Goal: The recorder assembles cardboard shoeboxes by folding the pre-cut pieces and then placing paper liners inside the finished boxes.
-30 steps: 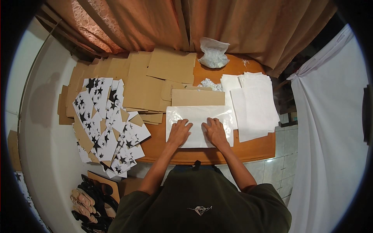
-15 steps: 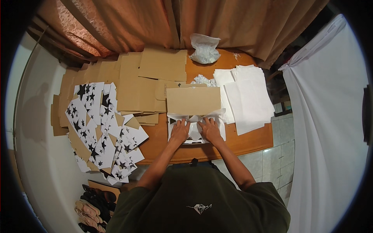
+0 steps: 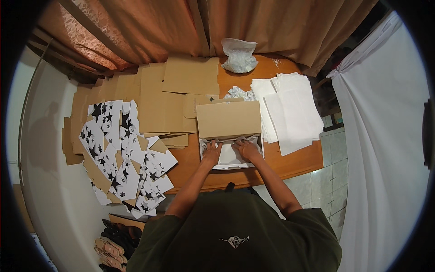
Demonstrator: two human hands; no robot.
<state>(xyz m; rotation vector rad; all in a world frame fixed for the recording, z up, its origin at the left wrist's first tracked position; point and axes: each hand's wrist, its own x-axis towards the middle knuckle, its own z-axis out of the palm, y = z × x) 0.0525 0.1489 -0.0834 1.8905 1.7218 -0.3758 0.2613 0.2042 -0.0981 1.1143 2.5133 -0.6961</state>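
- Box (image 3: 231,167), white-walled and open, sitting on the desk (image 3: 294,164) right under both hands, its brown lid (image 3: 229,120) raised just beyond them.
- White paper (image 3: 229,155) lining it, showing between the two grips and rumpled near the lid.
- Left grip (image 3: 211,151): fingers spread, reaching down inside the box's left side, pinching nothing that I can make out.
- Right grip (image 3: 248,150): fingers spread too, angled inward at the box's right side, against the paper.
- Past the lid, crumpled white bits (image 3: 239,93) in a heap; farther out, a translucent plastic bag (image 3: 239,60).
- Right of the right grip, loosely stacked white sheets (image 3: 297,113).
- Well left of the left grip, overlapping star-printed pieces (image 3: 122,154); beyond those, flat brown cardboard (image 3: 152,97).
- Farthest past both grips, a brown curtain (image 3: 267,27).
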